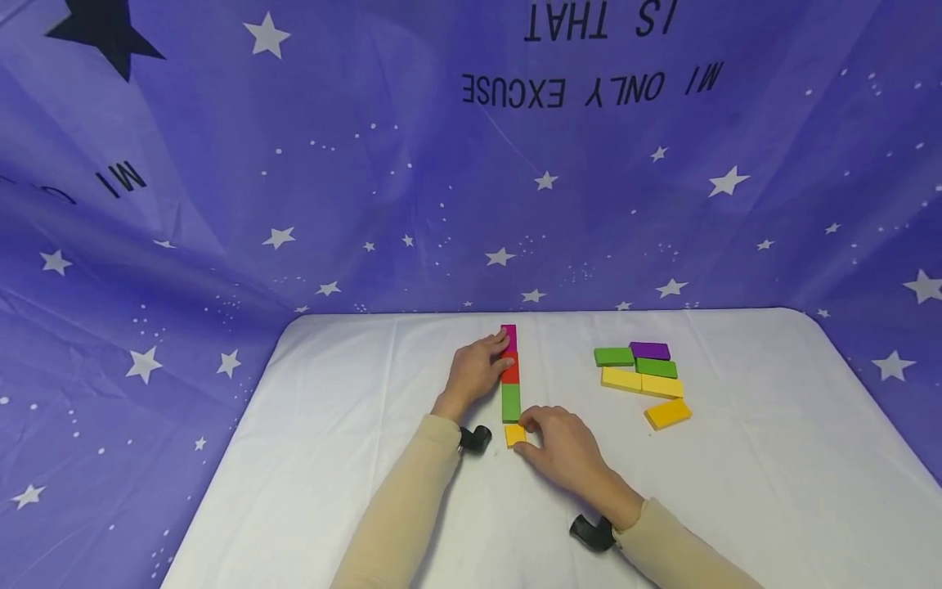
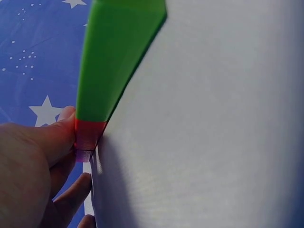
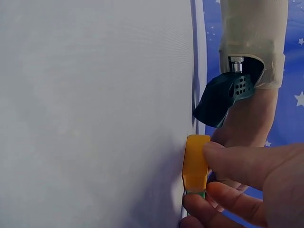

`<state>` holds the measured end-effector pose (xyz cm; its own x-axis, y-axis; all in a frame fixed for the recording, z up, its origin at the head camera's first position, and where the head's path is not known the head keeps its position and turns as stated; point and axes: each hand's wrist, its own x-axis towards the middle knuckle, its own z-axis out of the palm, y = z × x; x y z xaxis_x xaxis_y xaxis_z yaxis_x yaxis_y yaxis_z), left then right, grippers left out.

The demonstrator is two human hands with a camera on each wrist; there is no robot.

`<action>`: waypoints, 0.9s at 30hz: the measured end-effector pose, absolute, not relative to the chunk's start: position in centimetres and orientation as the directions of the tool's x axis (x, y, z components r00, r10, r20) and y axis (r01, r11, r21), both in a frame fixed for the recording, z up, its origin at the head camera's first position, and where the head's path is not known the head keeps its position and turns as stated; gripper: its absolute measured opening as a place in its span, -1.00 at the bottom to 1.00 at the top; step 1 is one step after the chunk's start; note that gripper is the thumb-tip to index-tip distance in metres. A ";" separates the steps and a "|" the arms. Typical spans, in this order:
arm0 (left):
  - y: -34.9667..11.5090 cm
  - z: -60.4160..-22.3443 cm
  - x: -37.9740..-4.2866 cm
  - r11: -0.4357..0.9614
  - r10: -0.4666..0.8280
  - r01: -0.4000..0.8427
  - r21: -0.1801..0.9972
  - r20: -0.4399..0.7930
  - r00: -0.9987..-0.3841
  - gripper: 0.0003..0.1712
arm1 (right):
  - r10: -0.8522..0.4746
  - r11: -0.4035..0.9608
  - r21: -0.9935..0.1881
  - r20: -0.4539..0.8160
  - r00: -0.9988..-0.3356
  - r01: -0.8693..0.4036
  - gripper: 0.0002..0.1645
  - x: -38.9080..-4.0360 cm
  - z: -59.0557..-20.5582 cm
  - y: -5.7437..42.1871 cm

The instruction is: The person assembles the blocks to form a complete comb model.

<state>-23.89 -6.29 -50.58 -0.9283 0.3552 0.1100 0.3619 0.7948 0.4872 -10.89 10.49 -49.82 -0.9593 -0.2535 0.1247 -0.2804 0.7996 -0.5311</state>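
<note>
Head view showed four smooth rectangular blocks, possibly wooden, in a near-straight row on a white cloth-covered table (image 1: pixel 751 499): a magenta block (image 1: pixel 512 344) farthest from the person, then a red block (image 1: pixel 513 375), a green block (image 1: pixel 511 404) and, nearest, an orange end block (image 1: pixel 514 437). The first three looked placed, lined up end to end; the last seemed about to be settled, and whether it touched its green neighbour could not be told. The right hand (image 1: pixel 568 448) pinched it between thumb and fingers, while the left hand (image 1: pixel 477 370) had its fingers extended, touching the magenta and red blocks from the left, not wrapped round them. Six loose blocks lay to the right, outside the row: a purple block (image 1: pixel 651 351), two green ones, two yellow ones and an orange one (image 1: pixel 668 414), perhaps left to add. The row's far end stood near the table's back edge, beside the purple star-printed fabric (image 1: pixel 412 180), so more room showed toward the person. Bare cloth separated the row from the loose group.
</note>
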 end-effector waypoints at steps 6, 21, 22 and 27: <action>-6.1 -50.5 -23.8 0.783 0.356 0.363 0.505 0.114 -0.927 -0.44 | -0.265 0.792 -0.532 0.143 -0.954 -0.300 -0.68 -10.9 -49.9 10.5; -6.2 -50.5 -23.7 0.791 0.350 0.360 0.495 0.116 -0.929 -0.45 | -0.262 0.790 -0.525 0.178 -0.948 -0.317 -0.69 -11.1 -49.8 10.0; -6.2 -50.5 -23.7 0.791 0.350 0.360 0.494 0.116 -0.929 -0.45 | -0.260 0.791 -0.525 0.179 -0.949 -0.315 -0.69 -11.2 -49.8 10.0; -6.3 -50.6 -23.7 0.794 0.343 0.351 0.496 0.110 -0.933 -0.44 | -0.255 0.792 -0.527 0.176 -0.951 -0.310 -0.69 -11.3 -49.9 9.9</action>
